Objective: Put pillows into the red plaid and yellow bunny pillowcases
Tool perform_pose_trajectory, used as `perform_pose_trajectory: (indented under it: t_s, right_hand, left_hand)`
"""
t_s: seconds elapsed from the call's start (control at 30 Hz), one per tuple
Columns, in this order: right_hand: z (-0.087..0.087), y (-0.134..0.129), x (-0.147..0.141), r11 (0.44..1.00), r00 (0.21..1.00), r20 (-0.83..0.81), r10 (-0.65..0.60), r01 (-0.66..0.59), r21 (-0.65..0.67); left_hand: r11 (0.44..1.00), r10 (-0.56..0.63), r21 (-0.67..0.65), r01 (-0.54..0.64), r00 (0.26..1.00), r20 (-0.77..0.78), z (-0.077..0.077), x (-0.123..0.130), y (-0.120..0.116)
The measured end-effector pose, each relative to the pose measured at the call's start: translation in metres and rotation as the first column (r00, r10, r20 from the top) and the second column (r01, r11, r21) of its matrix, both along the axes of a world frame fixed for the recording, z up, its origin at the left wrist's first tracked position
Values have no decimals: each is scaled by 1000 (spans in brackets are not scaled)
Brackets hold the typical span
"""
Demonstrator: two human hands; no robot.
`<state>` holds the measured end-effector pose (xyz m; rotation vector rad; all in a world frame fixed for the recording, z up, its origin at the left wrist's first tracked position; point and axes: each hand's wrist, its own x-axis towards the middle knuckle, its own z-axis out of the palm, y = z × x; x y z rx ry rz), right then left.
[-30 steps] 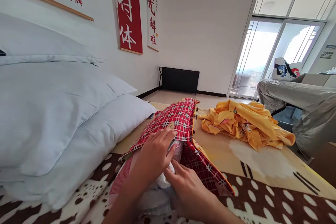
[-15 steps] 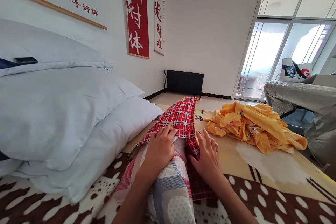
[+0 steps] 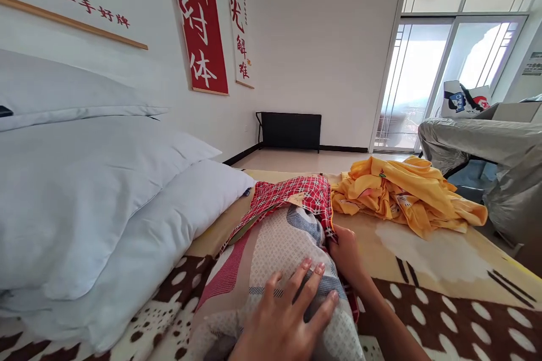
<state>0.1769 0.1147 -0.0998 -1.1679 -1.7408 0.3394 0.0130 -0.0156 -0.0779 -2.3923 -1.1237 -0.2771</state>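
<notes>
A patterned pillow (image 3: 271, 242), pale with grey-blue and pink patches, lies lengthwise in front of me. Its far end is inside a red plaid pillowcase (image 3: 311, 189), whose opening faces me; how deep it reaches is hidden. My left hand (image 3: 292, 307) rests palm down on top of the pillow, fingers spread. At the pillow's right side, my right hand (image 3: 346, 247) is closed around the right edge of the pillowcase opening. Part of the case hangs down along that side, mostly covered by my right arm.
White pillows (image 3: 110, 197) are stacked on the left. Crumpled yellow cloth (image 3: 406, 192) lies at right on the brown and beige blanket (image 3: 423, 262). Beyond stand a plastic-covered piece of furniture (image 3: 486, 135) and a black folded frame (image 3: 291, 131) by the wall.
My left hand has come back toward me from the pillowcase onto the pillow. My right hand has closed on the case's edge. The case's far end has dropped lower and wider, and the view has shifted.
</notes>
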Motion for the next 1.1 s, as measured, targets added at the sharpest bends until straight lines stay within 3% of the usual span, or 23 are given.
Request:
perform_pose_trajectory:
  t_s: [0.07,0.17,0.23,0.47,0.77,0.9,1.1]
  right_hand:
    - [1,1,3,1000,999,-34,8,-8,3]
    - [7,-1,7,1000,997,-69,17,-17,10]
    - [11,-2,10,1000,997,-82,16,-15,9]
    - [19,-9,12,999,995,-96,34,-35,-14]
    - [28,-45,-3,982,981,-44,189,-190,-5]
    - [30,-41,1,985,980,-122,158,-165,-47]
    - [25,-3,36,995,975,-219,-37,17,-96]
  left_hand:
    - [987,100,-129,-99,995,1,0,10,13]
    - [951,132,-293,-104,988,78,13,20,39]
    - [941,156,-326,-96,974,165,21,21,54]
    - [953,285,-206,-220,881,377,23,8,83]
    - [924,381,-149,-351,823,422,6,-10,126]
    - [938,347,-149,-313,839,419,6,-9,124]
    - [976,153,-194,-98,942,298,12,9,95]
